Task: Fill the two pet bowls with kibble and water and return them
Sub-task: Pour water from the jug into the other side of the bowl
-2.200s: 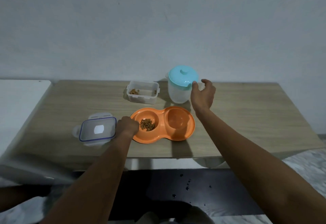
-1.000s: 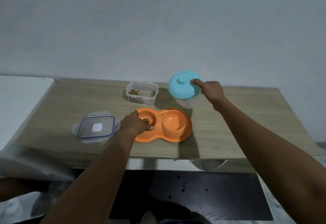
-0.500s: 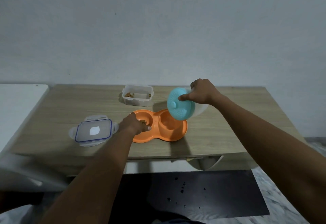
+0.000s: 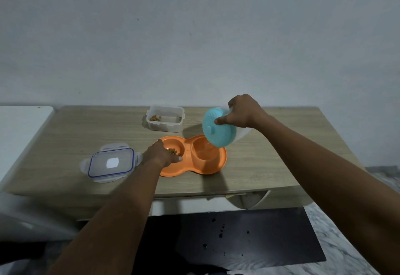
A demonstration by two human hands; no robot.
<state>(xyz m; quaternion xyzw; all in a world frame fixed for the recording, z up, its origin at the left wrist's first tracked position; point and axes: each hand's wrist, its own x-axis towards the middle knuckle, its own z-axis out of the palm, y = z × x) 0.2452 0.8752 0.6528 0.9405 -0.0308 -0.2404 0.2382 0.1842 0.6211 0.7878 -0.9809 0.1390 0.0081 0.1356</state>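
Observation:
An orange double pet bowl [image 4: 216,166] sits on the wooden table [image 4: 270,155]. Its left well holds brown kibble [image 4: 172,150]; the right well [image 4: 203,151] lies under the jug's spout. My right hand [image 4: 243,112] grips a clear water jug with a turquoise lid [image 4: 218,130], tipped steeply over the right well, thumb pressed on the lid. My left hand [image 4: 161,154] rests on the bowl's left rim, fingers over the edge, holding it. Whether water flows I cannot tell.
A clear plastic tub [image 4: 165,118] with a little kibble stands open behind the bowl. Its blue-rimmed lid [image 4: 111,162] lies flat to the left. A white surface [image 4: 19,131] adjoins the table's left side. A dark mat [image 4: 238,235] covers the floor below.
My right hand lifted the jug from the table behind the bowl and tipped it over the right well. My left hand stayed on the bowl's left rim.

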